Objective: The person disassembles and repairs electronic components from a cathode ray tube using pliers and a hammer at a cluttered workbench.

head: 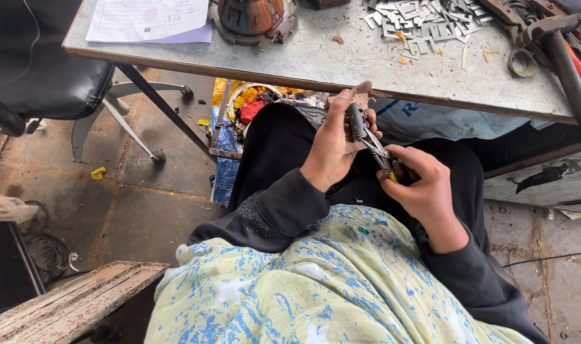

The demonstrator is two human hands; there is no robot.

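Observation:
My left hand (pixel 335 143) holds a small dark metal part (pixel 355 121) upright over my lap, fingers wrapped around it. My right hand (pixel 421 185) grips a pair of pliers (pixel 378 153) with yellow on the handles; the jaws reach up to the lower end of the metal part. Both hands sit just below the front edge of the worktable (pixel 341 64). Black sleeves cover both forearms, and a pale green and blue patterned cloth (pixel 316 286) lies over my lap.
On the worktable lie a heap of small grey metal pieces (pixel 424 22), a copper-wound coil (pixel 249 16), paper sheets (pixel 147 19) and heavy tools (pixel 545 38). A black chair (pixel 42 70) stands at left. A wooden plank (pixel 67 299) lies at lower left, scrap under the table.

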